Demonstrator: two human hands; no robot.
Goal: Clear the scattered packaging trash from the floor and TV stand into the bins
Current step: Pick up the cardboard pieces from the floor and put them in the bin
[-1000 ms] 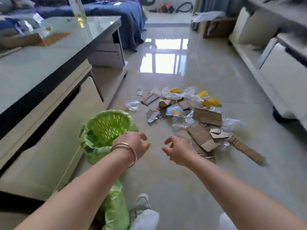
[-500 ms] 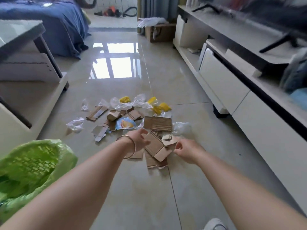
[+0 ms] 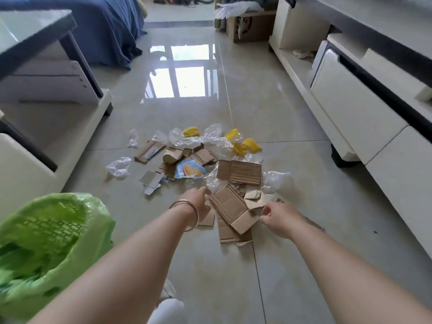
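1. Packaging trash sits in one loose pile mid-floor, between the coffee table on your left and the TV stand on your right.
2. Nearest you: a folded cardboard flap piece, brown, creased, matte, lying over another flat cardboard strip.
3. Your left hand, bangle on the wrist, is at the flap piece's left edge, fingers curled down; actual grip hidden behind the hand, can't tell.
4. Your right hand is at the flap piece's right corner, thumb and fingers bent toward each other; a pinch on the card isn't clear, can't tell.
5. Behind that: a flat corrugated cardboard panel, a small torn cardboard scrap, a blue printed snack wrapper, a rolled cardboard piece, a flat cardboard sleeve, a grey-white card piece.
6. Crumpled clear plastic film all round the pile, shiny, wrinkled; one separate clump to the left.
7. Yellow ribbed foam-like pieces at the far side; material unclear.
8. Green bin bag lower left, thin glossy plastic, blurred, cut off by the frame edge; contents unreadable.
9. Floor tiles glossy, reflecting a window. Cardboard box far back.
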